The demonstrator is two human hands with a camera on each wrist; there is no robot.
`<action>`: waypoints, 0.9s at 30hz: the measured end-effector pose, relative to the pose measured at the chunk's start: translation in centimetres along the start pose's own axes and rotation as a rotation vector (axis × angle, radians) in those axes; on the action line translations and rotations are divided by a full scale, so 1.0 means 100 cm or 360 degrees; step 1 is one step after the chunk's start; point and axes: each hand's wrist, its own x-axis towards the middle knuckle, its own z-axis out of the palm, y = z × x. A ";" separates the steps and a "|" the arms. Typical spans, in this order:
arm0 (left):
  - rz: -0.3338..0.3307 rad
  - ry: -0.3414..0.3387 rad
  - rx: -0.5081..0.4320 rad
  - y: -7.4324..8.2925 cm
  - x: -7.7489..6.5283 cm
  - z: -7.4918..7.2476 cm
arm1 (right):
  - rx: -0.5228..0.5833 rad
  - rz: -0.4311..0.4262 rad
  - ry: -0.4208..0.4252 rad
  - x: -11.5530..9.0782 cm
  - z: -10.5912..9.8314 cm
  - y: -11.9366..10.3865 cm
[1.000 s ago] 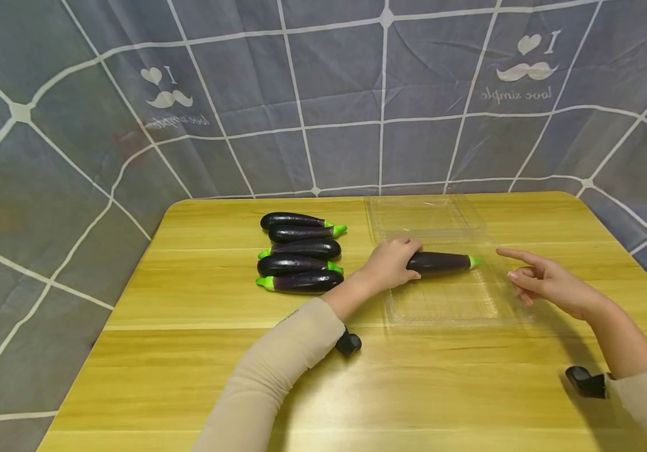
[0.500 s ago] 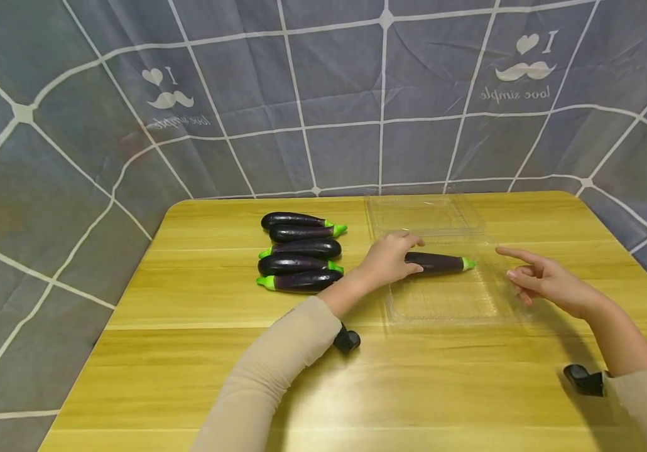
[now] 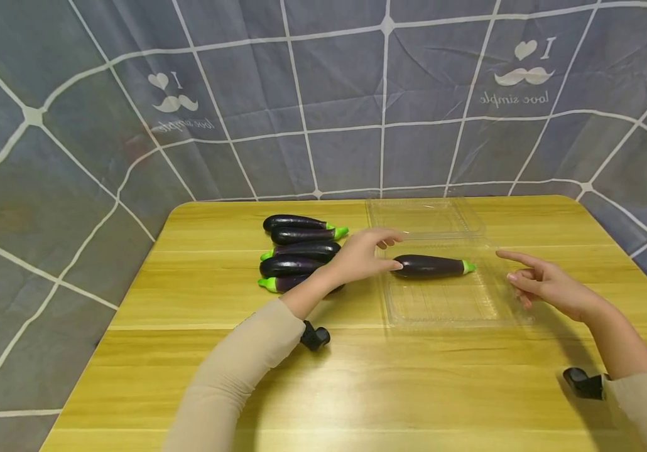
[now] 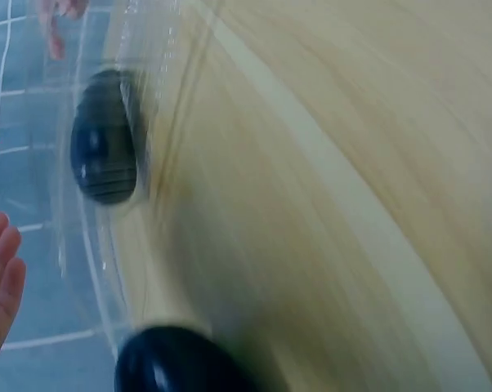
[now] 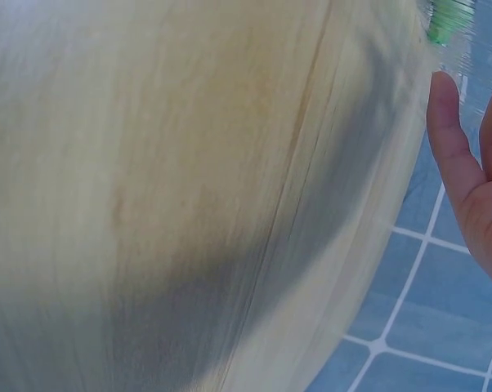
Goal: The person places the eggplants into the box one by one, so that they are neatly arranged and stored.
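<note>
One dark purple eggplant (image 3: 431,267) with a green stem end lies crosswise in the base of a clear plastic clamshell box (image 3: 442,311). Its lid (image 3: 425,216) is folded back toward the wall. My left hand (image 3: 360,254) hovers at the box's left side, fingers spread and holding nothing, thumb tip close to the eggplant's blunt end. In the left wrist view, the boxed eggplant (image 4: 105,135) shows through the clear wall. My right hand (image 3: 555,285) is held by the box's right edge, index finger extended and the other fingers loosely bent around nothing.
Several more eggplants (image 3: 301,235) lie in a stacked row on the wooden table (image 3: 414,389), left of the box and partly behind my left arm. A grey curtain with white lines (image 3: 346,94) hangs behind the table's far edge. Black camera mounts (image 3: 583,383) sit on both wrists.
My left hand has let go of the eggplant and drawn back to the left, leaving it lying in the box. The eggplant shifted slightly left. My right hand stays in place.
</note>
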 end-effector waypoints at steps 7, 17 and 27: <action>0.0072 0.0067 0.0017 -0.017 -0.031 -0.028 | 0.0027 0.0014 0.0001 0.000 0.000 0.000; 0.0169 0.0115 -0.0002 -0.041 -0.078 -0.067 | 0.0007 0.0039 0.0014 -0.001 -0.002 -0.001; -0.0107 0.0112 -0.0075 -0.062 -0.127 -0.090 | 0.0044 0.0024 0.0002 0.000 -0.001 -0.001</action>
